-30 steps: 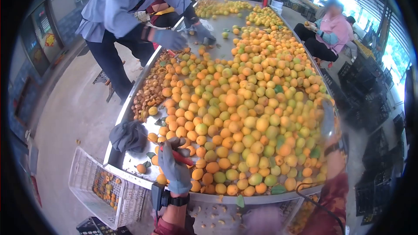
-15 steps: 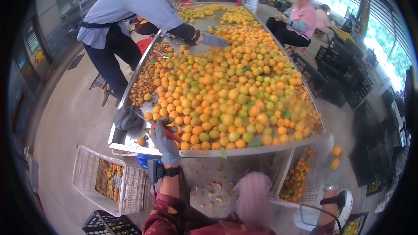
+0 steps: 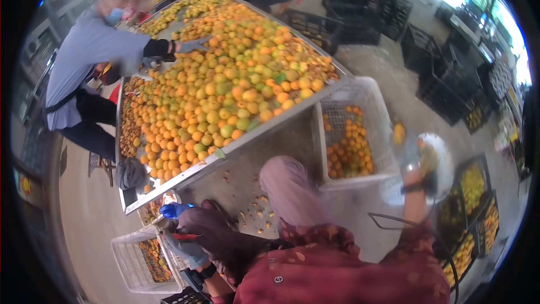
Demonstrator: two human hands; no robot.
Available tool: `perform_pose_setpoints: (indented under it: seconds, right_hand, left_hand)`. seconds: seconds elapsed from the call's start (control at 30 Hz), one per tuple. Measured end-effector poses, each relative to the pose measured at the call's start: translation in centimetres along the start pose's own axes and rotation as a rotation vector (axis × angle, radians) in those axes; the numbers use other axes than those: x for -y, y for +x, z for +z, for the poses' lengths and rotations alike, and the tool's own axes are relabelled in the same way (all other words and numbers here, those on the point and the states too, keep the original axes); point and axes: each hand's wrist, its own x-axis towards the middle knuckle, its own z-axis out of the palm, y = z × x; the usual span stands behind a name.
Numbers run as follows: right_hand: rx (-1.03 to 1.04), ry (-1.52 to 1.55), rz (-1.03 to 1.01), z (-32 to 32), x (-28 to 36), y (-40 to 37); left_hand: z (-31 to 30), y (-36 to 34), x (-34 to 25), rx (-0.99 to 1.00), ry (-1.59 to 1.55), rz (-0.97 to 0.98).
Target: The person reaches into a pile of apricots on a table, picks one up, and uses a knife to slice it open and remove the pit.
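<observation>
My gloved left hand (image 3: 193,254) is low beside the white crate at the left, closed around a red-handled tool (image 3: 184,237). Out to the right, motion smears my right hand (image 3: 414,170), and its fingers do not show clearly. An orange apricot (image 3: 399,133) appears just beyond it, close to the crate's outer side. The hand overlaps a white round object (image 3: 441,163). Ahead, many orange and green apricots (image 3: 225,90) cover the metal table (image 3: 270,133).
A white crate (image 3: 382,101) with apricots stands right of my knees; another white crate (image 3: 121,247) holds cut fruit at left. A co-worker (image 3: 93,62) leans over the table. A grey cloth (image 3: 131,173) lies at its corner. Black crates (image 3: 444,98) stand at right.
My view has turned right and down. My left hand has gone from the table edge down beside the left crate with the red-handled tool. My right arm still reaches out to the right.
</observation>
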Motion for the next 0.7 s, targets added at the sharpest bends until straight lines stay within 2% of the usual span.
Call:
perform_pose_setpoints:
  seconds: [0.07,0.1,0.17,0.2,0.27,0.3,0.37,0.47,0.57,0.63,0.7]
  right_hand:
    - [0.088,-0.067,0.191,-0.5,0.1,2.5]
    - [0.153,0.036,0.320,1.7,-2.3,3.4]
    - [0.249,0.289,0.541,5.0,-5.9,4.8]
    - [0.249,0.284,0.556,4.9,-5.6,4.4]
    - [0.078,-0.016,0.343,4.7,-3.6,4.4]
    - [0.083,-0.016,0.352,5.0,-4.4,3.8]
    - [0.070,0.194,0.437,5.9,-6.5,2.6]
    - [0.112,0.255,0.569,3.9,-4.6,-0.4]
    - [0.184,0.269,0.634,3.1,-5.1,-4.0]
    - [0.171,0.249,0.584,1.4,-2.7,-6.4]
    - [0.236,0.156,0.674,2.9,-4.1,-8.9]
  left_hand:
    - [-0.3,-0.6,-0.2,-0.054,-0.186,-0.124]
    - [0.3,-1.4,-1.6,-0.098,-0.135,-0.116]
    - [-0.1,-1.6,-1.4,-0.061,-0.111,-0.129]
    - [-0.3,-1.7,-1.3,-0.050,-0.103,-0.138]
    - [0.2,-2.2,-1.6,-0.058,-0.113,-0.139]
    - [0.4,-2.3,-1.9,-0.072,-0.126,-0.138]
    - [0.9,-2.6,-2.3,-0.080,-0.098,-0.124]
    - [0.7,-2.7,-2.3,-0.074,-0.057,-0.129]
    - [1.0,-2.6,-2.2,-0.063,-0.054,-0.150]
    - [1.4,-2.6,-2.2,-0.071,-0.069,-0.153]
    - [1.5,-2.7,-2.2,-0.081,-0.053,-0.125]
